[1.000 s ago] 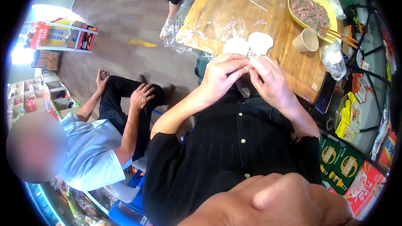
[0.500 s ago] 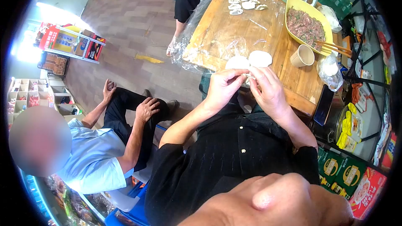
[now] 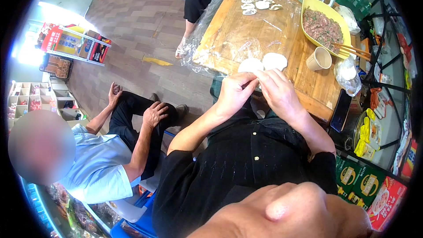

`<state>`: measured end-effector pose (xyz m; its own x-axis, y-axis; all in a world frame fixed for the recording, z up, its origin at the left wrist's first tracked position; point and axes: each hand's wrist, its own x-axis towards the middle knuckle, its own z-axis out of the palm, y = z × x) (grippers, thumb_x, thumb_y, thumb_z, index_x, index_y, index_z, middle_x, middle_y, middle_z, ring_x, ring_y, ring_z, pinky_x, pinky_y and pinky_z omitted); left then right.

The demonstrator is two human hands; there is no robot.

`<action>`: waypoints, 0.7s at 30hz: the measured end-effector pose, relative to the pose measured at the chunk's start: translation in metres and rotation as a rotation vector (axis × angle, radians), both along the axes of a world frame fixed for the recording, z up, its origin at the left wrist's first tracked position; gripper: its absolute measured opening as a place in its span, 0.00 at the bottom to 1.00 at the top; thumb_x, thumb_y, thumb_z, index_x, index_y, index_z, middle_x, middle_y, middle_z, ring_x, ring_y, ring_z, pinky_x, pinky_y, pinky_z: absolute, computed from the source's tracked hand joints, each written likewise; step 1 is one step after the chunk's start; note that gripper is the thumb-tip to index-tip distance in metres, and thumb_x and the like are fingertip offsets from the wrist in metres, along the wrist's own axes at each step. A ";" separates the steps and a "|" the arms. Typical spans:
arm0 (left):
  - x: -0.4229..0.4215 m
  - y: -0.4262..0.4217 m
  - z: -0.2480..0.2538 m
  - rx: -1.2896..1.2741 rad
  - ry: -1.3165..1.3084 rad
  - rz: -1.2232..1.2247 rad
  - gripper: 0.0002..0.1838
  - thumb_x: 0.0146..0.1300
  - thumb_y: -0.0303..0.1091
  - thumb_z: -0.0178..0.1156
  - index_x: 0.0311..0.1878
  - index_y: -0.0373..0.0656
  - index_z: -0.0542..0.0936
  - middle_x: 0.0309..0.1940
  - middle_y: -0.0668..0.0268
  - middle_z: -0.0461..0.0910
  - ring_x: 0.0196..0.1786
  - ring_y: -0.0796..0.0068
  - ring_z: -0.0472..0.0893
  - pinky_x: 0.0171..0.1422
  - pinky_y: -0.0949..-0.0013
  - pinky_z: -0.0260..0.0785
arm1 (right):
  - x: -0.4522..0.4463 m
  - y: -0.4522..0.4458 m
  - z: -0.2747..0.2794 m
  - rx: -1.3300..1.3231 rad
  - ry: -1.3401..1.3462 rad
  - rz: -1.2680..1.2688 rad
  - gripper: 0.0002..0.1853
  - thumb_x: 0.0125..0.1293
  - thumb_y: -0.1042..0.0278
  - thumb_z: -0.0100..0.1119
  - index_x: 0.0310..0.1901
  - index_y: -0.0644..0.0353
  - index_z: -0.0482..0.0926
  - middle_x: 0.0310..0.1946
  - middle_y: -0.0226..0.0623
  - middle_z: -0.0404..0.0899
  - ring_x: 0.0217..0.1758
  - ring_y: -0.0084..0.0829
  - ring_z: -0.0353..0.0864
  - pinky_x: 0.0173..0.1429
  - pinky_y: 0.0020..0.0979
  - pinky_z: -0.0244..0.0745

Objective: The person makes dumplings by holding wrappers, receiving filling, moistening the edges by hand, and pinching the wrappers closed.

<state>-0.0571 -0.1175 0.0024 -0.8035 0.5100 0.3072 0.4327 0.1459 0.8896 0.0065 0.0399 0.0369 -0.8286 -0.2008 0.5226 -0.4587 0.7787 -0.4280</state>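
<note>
My left hand and my right hand meet at the near edge of the wooden table, fingertips pinched together. What they hold is mostly hidden behind the fingers; a little pale stuff shows below them. Just beyond lie two round white dough wrappers. Several folded dumplings rest on clear plastic film at the far side. To the right stands a yellow bowl of minced meat filling, with wooden chopsticks across its rim.
A paper cup, a plastic bag and a phone are at the right. A seated person in light blue is at the left. Another person's legs show beyond the table. Shelves stand at the right.
The view has tilted, bringing more of the far table and the other person into sight. My hands stay together, and the fingertips have closed further over the small pale piece between them.
</note>
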 end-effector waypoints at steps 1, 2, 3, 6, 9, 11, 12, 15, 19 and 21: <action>0.001 0.001 0.000 0.001 0.000 0.000 0.08 0.59 0.23 0.63 0.41 0.33 0.83 0.36 0.54 0.85 0.38 0.66 0.86 0.43 0.70 0.76 | -0.001 0.000 0.000 0.002 0.008 0.005 0.25 0.53 0.82 0.59 0.56 0.63 0.73 0.38 0.42 0.74 0.41 0.43 0.75 0.47 0.39 0.74; 0.002 0.004 0.000 0.071 -0.162 -0.004 0.08 0.59 0.23 0.62 0.42 0.33 0.83 0.35 0.55 0.84 0.37 0.67 0.85 0.43 0.71 0.75 | -0.002 0.001 0.000 0.002 0.008 0.006 0.25 0.53 0.82 0.59 0.56 0.63 0.73 0.38 0.42 0.74 0.41 0.43 0.75 0.47 0.39 0.74; 0.002 0.005 0.000 0.140 -0.324 -0.009 0.08 0.60 0.23 0.62 0.43 0.33 0.83 0.35 0.55 0.84 0.36 0.68 0.84 0.42 0.71 0.74 | -0.003 0.002 0.002 0.001 0.007 0.010 0.25 0.53 0.82 0.59 0.55 0.63 0.74 0.39 0.41 0.74 0.42 0.43 0.76 0.47 0.39 0.75; -0.005 0.002 -0.001 0.060 -0.215 -0.106 0.09 0.60 0.23 0.61 0.44 0.34 0.83 0.34 0.56 0.82 0.34 0.69 0.82 0.41 0.70 0.73 | -0.006 0.001 0.009 0.019 0.013 0.040 0.24 0.53 0.82 0.59 0.55 0.63 0.74 0.40 0.41 0.75 0.43 0.43 0.76 0.48 0.39 0.75; -0.009 0.000 -0.006 0.018 -0.107 -0.130 0.09 0.60 0.23 0.61 0.43 0.34 0.83 0.32 0.55 0.82 0.33 0.69 0.81 0.40 0.69 0.72 | -0.006 0.001 0.010 0.060 0.012 0.072 0.24 0.53 0.82 0.59 0.55 0.62 0.74 0.41 0.42 0.76 0.45 0.43 0.77 0.50 0.39 0.76; -0.010 -0.001 -0.006 0.003 -0.115 -0.131 0.09 0.60 0.23 0.61 0.44 0.34 0.83 0.33 0.55 0.82 0.34 0.69 0.82 0.41 0.69 0.72 | -0.006 0.002 0.009 0.079 -0.002 0.077 0.24 0.53 0.81 0.59 0.55 0.62 0.74 0.42 0.42 0.76 0.46 0.44 0.77 0.51 0.39 0.76; -0.010 -0.001 -0.006 -0.011 -0.121 -0.131 0.10 0.60 0.23 0.61 0.44 0.34 0.83 0.33 0.55 0.82 0.34 0.69 0.82 0.41 0.69 0.72 | -0.005 0.001 0.007 0.064 -0.003 0.042 0.25 0.53 0.81 0.59 0.56 0.62 0.74 0.43 0.42 0.75 0.46 0.44 0.77 0.51 0.39 0.75; -0.008 0.000 -0.010 0.015 -0.163 -0.078 0.09 0.62 0.24 0.61 0.44 0.32 0.82 0.36 0.57 0.84 0.40 0.74 0.82 0.46 0.69 0.73 | -0.005 -0.002 0.004 0.048 -0.005 -0.036 0.26 0.53 0.80 0.60 0.58 0.62 0.72 0.44 0.42 0.75 0.46 0.44 0.77 0.52 0.39 0.75; -0.009 0.002 -0.007 0.038 -0.130 -0.047 0.10 0.62 0.23 0.62 0.46 0.32 0.82 0.36 0.57 0.84 0.40 0.75 0.81 0.45 0.71 0.74 | -0.006 -0.005 -0.001 0.032 -0.015 -0.120 0.29 0.53 0.80 0.59 0.60 0.62 0.70 0.44 0.42 0.75 0.46 0.43 0.76 0.51 0.40 0.75; -0.007 0.004 -0.006 0.052 -0.197 -0.018 0.11 0.60 0.23 0.62 0.46 0.34 0.83 0.36 0.54 0.84 0.38 0.67 0.84 0.44 0.69 0.75 | -0.007 -0.005 0.002 0.038 -0.006 -0.109 0.28 0.53 0.81 0.59 0.60 0.62 0.71 0.43 0.42 0.75 0.45 0.43 0.76 0.51 0.40 0.75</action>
